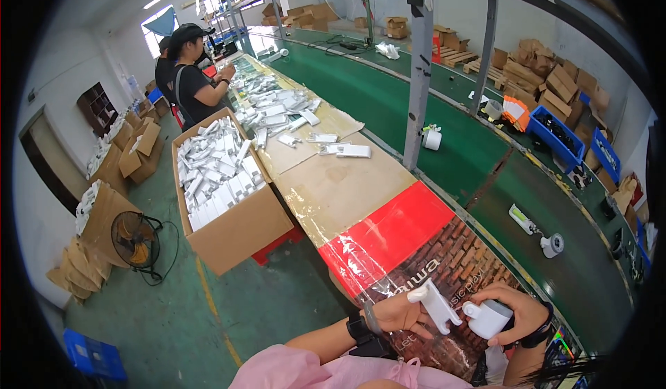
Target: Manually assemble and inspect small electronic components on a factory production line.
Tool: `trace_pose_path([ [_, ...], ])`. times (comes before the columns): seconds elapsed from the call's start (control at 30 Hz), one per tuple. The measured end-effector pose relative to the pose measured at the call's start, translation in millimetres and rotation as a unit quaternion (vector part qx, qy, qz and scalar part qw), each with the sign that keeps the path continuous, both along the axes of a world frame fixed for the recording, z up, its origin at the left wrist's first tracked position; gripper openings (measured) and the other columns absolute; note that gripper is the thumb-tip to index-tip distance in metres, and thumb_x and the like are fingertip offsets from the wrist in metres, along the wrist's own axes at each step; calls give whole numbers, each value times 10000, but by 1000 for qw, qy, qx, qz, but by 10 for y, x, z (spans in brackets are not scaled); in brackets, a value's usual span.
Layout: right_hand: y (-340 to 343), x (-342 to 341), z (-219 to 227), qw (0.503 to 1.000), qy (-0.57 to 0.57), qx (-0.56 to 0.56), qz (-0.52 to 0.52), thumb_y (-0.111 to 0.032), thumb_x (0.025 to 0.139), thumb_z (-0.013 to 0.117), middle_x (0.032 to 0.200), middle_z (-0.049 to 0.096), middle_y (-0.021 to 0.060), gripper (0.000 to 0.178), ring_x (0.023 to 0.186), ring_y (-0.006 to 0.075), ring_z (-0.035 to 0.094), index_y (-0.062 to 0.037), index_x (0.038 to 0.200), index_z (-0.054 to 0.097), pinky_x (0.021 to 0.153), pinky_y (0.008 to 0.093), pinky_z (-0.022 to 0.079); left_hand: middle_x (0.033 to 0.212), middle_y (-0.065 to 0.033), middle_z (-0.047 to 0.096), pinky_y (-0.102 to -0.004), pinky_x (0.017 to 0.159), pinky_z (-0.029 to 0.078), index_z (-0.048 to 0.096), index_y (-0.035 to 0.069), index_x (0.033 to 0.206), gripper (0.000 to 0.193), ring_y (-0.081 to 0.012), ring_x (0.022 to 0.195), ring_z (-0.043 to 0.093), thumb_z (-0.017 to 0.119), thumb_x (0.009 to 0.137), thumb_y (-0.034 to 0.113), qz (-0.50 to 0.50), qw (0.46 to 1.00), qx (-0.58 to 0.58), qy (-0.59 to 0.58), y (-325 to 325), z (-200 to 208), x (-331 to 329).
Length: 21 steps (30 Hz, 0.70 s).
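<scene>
My left hand (399,313) grips a flat white plastic bracket (434,304) that stands tilted above the workbench. Right beside it my right hand (517,311) holds a small rounded white plastic housing (487,317). The two white parts are close together, a small gap apart. Both hands hover over the near end of the bench, which is covered with a printed brick-pattern sheet (458,264) under clear film. A dark watch sits on my left wrist, and a dark band on my right.
A long workbench (340,188) runs away from me with white parts scattered at its far end. To its left stands an open cardboard box (222,181) full of white parts. A green conveyor belt (444,146) runs to the right. A person in black works at the far end. A floor fan (135,240) stands at left.
</scene>
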State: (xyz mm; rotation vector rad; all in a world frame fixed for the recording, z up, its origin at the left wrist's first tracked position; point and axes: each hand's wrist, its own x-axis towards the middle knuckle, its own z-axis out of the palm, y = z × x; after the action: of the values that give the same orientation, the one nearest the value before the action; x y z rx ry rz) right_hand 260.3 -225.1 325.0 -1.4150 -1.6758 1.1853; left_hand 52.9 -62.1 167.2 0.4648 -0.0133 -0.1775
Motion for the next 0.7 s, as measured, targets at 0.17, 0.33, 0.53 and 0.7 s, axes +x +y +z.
trace_pose_path([
  [0.17, -165, -82, -51, 999, -1, 45, -4, -294, 611, 829, 1123, 567, 131, 757, 1045, 249, 528, 16, 1225, 511, 927, 349, 376, 1324, -179, 463, -475, 938, 458, 313, 76, 1401, 668, -308, 1176, 510, 490, 908, 490, 107, 987, -122, -8, -140, -164, 19],
  [0.33, -363, -152, -149, 997, 32, 57, -31, -292, 599, 841, 1107, 568, 144, 785, 1041, 256, 548, 38, 1222, 497, 921, 360, 399, 1392, -120, 329, -377, 928, 467, 112, 137, 1481, 821, -226, 1154, 501, 647, 860, 176, 147, 980, 137, -5, -305, 158, -51],
  [0.53, -341, -300, -636, 948, 261, 65, -170, -390, 596, 828, 1208, 512, 101, 899, 1141, 203, 490, 13, 1292, 426, 973, 333, 369, 1353, -84, 398, -321, 1017, 345, 294, 50, 1417, 673, -173, 1242, 397, 628, 868, 248, 102, 925, 350, -102, -492, 176, -67],
  [0.7, -70, -505, -636, 914, 312, 74, -248, -341, 671, 774, 1243, 502, 74, 806, 1136, 172, 494, -30, 1322, 415, 982, 310, 369, 1136, -66, 512, -285, 858, 456, 357, 31, 1318, 630, -125, 1006, 534, 705, 802, 131, 219, 924, 313, -26, -520, 303, -49],
])
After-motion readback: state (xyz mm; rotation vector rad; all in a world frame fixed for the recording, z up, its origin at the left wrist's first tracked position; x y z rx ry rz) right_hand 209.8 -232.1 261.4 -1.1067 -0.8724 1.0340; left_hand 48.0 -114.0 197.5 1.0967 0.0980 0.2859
